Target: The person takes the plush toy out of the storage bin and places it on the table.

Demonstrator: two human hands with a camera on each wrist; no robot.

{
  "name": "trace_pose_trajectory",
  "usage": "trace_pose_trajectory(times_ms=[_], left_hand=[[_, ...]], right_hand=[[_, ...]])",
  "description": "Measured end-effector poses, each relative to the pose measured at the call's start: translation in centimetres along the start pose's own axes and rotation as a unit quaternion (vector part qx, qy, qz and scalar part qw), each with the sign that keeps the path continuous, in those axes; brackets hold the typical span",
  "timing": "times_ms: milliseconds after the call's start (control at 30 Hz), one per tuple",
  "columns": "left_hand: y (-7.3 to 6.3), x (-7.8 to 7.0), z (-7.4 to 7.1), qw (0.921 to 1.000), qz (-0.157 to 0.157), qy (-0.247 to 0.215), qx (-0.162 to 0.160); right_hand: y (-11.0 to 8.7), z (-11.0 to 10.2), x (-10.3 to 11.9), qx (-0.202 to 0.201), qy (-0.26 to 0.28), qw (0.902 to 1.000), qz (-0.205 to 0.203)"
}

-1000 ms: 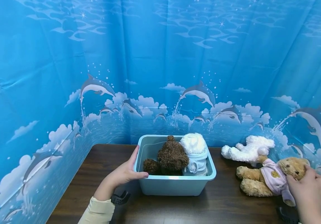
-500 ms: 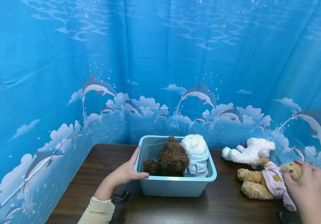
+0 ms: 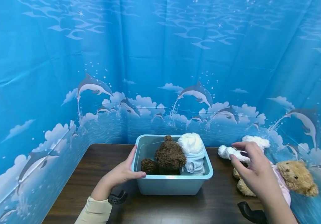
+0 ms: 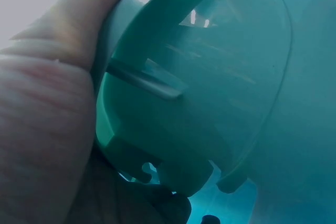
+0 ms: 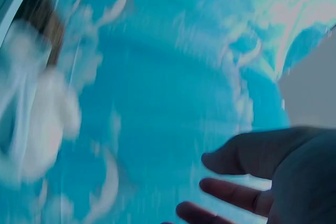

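My left hand [image 3: 121, 172] grips the left front corner of a light-blue plastic bin [image 3: 174, 186], thumb on the front rim and fingers along the left side. Inside the bin are a dark brown plush toy [image 3: 170, 155] and a white plush toy in pale blue clothing [image 3: 192, 152]. My right hand [image 3: 257, 169] is in the air to the right of the bin, fingers spread and nothing held. It overlaps a tan teddy bear [image 3: 296, 177] in a pink top, lying on its back, and a white plush toy [image 3: 257, 141] behind it.
A dark wooden table [image 3: 107, 155] carries the bin and toys. A blue dolphin-printed curtain [image 3: 155, 62] rises close behind and at both sides. A black wrist strap [image 3: 118, 197] is at my left wrist.
My right hand has left the tan bear's head and moved left across its body, fingers spread. The bear stays lying on the table. My left hand keeps its place on the bin.
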State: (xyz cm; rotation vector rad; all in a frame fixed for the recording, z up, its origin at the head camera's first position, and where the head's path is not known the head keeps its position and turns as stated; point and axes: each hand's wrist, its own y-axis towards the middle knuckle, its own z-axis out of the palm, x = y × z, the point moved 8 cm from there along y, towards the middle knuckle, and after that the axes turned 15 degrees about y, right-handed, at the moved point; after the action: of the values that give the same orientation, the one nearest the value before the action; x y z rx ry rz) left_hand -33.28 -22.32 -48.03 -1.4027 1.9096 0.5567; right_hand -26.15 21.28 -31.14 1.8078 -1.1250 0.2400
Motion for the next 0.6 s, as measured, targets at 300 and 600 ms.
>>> trace_pose_trajectory(times_ms=[300, 600], left_hand=[[-0.3, 0.1, 0.3, 1.0, -0.003, -0.005, 0.005], [0.0, -0.2, 0.0, 0.9999, 0.006, -0.014, 0.002]], right_hand=[[3.3, 10.1, 6.1, 0.155, 0.067, 0.9848, 0.04], [7.0, 17.0, 4.9, 0.239, 0.024, 0.9641, 0.113]])
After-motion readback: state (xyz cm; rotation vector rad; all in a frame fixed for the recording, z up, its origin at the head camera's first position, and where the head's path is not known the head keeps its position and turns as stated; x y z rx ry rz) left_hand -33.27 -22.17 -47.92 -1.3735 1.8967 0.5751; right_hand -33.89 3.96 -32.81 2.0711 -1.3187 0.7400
